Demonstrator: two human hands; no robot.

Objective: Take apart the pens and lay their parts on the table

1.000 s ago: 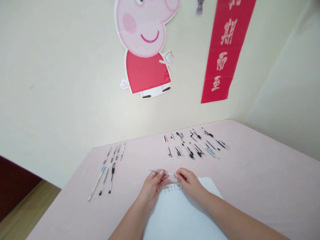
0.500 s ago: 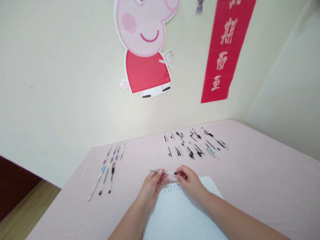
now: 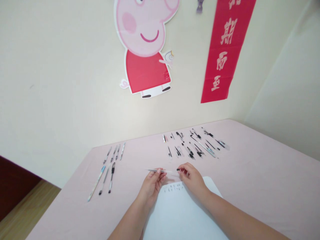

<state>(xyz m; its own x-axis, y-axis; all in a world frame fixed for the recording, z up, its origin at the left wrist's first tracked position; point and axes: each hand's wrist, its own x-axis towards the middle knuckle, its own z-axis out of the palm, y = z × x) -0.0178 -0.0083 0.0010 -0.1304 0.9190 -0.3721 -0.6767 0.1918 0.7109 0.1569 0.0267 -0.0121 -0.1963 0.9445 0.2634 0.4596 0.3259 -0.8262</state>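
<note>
My left hand is closed on a thin clear pen barrel, held nearly level with its dark tip pointing left. A small black end plug is pinched in the fingertips of my right hand, a short gap away from the barrel's right end. Both hands hover at the top edge of a white sheet or pad that bears small handwritten marks. The finer detail of the barrel's inside is blurred.
Several whole pens lie in two rows on the pink tablecloth at the left. Loose pen parts, such as barrels, caps and refills, are spread at the back right. Behind the table stands a wall with a cartoon pig cutout and a red banner.
The black end plug has come away from the right end of the pen barrel. My right hand has moved slightly right and up with it; my left hand has barely moved.
</note>
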